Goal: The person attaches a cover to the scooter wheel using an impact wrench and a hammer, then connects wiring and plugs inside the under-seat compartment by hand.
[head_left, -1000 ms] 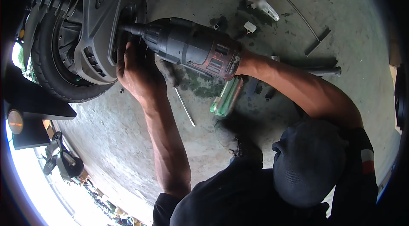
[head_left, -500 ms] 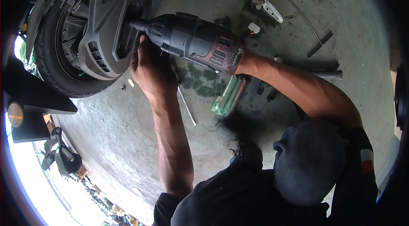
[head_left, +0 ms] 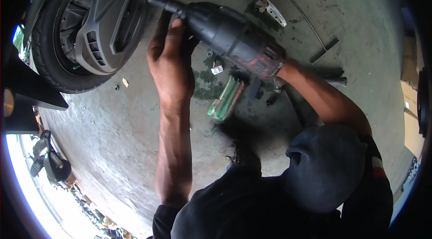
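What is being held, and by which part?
A power tool, in the right hand at its rear, grip hidden; the left hand is at its front.

Bare floor [head_left: 114, 144] left of the left forearm [head_left: 175, 149]: room to pass. Power driver [head_left: 234, 38] slants across, blocks the way between both arms. Its tip crowds grey cover [head_left: 96, 20], clearance unclear. Green object [head_left: 226, 98], white connector [head_left: 217, 68] obstruct floor beneath.

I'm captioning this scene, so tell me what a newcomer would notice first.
The big dark power tool dominates the upper centre, with the left hand by its nose. At upper left is a wheel, partly behind a grey panel; a dark cap stands out at lower right.
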Action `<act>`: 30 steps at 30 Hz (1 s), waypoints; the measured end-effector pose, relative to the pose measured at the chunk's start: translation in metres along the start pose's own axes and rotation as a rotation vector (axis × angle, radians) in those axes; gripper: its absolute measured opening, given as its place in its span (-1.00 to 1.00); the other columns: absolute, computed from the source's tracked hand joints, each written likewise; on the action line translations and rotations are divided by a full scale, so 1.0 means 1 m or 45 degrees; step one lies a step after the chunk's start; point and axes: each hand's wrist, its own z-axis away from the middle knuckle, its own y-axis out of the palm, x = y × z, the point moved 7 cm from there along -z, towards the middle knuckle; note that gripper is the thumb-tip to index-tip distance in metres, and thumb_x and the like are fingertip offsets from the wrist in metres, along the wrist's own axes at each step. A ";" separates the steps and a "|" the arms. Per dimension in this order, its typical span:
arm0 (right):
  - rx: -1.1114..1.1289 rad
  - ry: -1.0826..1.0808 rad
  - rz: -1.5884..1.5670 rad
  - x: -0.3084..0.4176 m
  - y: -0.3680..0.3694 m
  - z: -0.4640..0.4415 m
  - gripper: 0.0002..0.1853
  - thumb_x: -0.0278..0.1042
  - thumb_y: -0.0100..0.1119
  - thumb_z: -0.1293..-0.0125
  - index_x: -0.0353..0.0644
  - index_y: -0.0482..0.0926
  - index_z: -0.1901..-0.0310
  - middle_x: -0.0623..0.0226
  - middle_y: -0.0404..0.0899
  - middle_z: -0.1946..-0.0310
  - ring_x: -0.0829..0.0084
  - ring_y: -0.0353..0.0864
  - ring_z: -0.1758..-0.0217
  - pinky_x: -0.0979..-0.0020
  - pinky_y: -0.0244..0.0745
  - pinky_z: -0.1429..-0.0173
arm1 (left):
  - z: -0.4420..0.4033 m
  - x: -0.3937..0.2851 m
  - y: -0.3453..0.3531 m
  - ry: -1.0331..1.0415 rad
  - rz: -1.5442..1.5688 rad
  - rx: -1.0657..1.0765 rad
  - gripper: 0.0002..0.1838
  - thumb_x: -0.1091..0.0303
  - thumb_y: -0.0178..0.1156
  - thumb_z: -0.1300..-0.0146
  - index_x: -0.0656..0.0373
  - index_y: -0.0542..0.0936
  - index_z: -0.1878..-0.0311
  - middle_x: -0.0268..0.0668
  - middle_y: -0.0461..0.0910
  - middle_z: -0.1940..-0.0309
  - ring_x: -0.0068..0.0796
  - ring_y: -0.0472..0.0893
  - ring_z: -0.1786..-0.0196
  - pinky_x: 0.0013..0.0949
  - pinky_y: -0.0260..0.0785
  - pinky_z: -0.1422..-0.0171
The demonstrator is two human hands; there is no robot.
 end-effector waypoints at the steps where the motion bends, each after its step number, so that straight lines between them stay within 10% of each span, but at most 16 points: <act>1: -0.083 -0.020 0.085 0.002 -0.018 0.009 -0.64 -0.39 0.12 -0.38 -0.17 0.47 -0.19 0.19 0.56 -0.08 0.36 0.60 -0.11 0.31 0.56 -0.18 | 0.003 0.009 0.009 -0.132 0.278 -0.012 -0.46 0.31 0.12 -0.44 0.43 0.34 -0.37 -0.07 0.66 0.05 -0.30 0.66 0.00 -0.24 0.52 -0.14; 7: -0.668 -0.191 0.854 0.014 -0.148 0.085 -0.68 -0.39 0.21 -0.32 -0.15 0.55 -0.10 0.25 0.61 0.00 0.37 0.62 -0.03 0.33 0.57 -0.10 | 0.011 0.066 0.027 -0.293 -0.192 0.534 -0.52 0.24 0.17 -0.41 0.43 0.48 -0.23 -0.05 0.68 0.05 -0.40 0.69 0.05 -0.33 0.54 -0.01; 14: -0.824 -0.445 1.907 0.000 -0.214 0.131 -0.74 -0.40 0.33 -0.25 -0.11 0.65 0.01 0.31 0.66 0.10 0.37 0.64 0.05 0.35 0.57 -0.01 | 0.060 0.181 -0.020 -0.138 -1.207 0.322 -0.72 0.20 0.25 -0.27 0.20 0.58 0.09 -0.02 0.68 0.23 0.08 0.66 0.15 -0.10 0.49 0.06; 20: -0.833 -0.334 1.264 0.009 -0.225 0.134 -0.80 -0.35 0.31 -0.33 -0.24 0.64 0.09 0.34 0.68 0.24 0.49 0.62 0.16 0.37 0.54 0.04 | 0.064 0.210 -0.011 -0.299 -1.458 0.218 -0.62 0.09 0.25 -0.28 0.18 0.52 0.04 0.06 0.67 0.20 0.12 0.64 0.08 0.01 0.43 -0.01; 23: -0.710 -0.379 1.802 -0.007 -0.218 0.134 -0.79 -0.37 0.30 -0.33 -0.25 0.64 0.05 0.31 0.70 0.18 0.47 0.65 0.10 0.38 0.53 -0.03 | 0.062 0.218 -0.010 -0.406 -1.513 0.225 -0.55 -0.01 0.23 -0.29 0.22 0.51 0.05 0.04 0.67 0.18 0.13 0.65 0.07 0.01 0.44 -0.01; 24: -0.871 -0.327 0.902 -0.009 -0.227 0.134 -0.79 -0.39 0.29 -0.33 -0.25 0.64 0.04 0.31 0.70 0.18 0.46 0.65 0.09 0.37 0.53 -0.03 | 0.061 0.216 -0.008 -0.410 -1.506 0.212 -0.54 -0.02 0.24 -0.28 0.22 0.51 0.05 0.05 0.67 0.18 0.13 0.65 0.07 0.02 0.44 -0.02; 27: -0.948 -0.222 -0.096 -0.026 -0.235 0.140 -0.79 -0.45 0.27 -0.34 -0.25 0.64 0.01 0.30 0.71 0.17 0.45 0.66 0.06 0.36 0.53 -0.05 | 0.051 0.210 -0.002 -0.405 -1.531 0.175 -0.51 -0.04 0.26 -0.24 0.23 0.50 0.04 0.07 0.66 0.19 0.14 0.64 0.07 0.02 0.45 -0.03; 30: -0.922 -0.151 -0.007 -0.023 -0.225 0.144 -0.80 -0.43 0.26 -0.35 -0.24 0.65 0.02 0.32 0.71 0.17 0.47 0.66 0.07 0.36 0.53 -0.03 | 0.037 0.207 0.000 -0.229 -1.560 0.145 -0.56 0.05 0.27 -0.25 0.23 0.49 0.04 0.06 0.65 0.22 0.11 0.64 0.10 0.02 0.45 0.01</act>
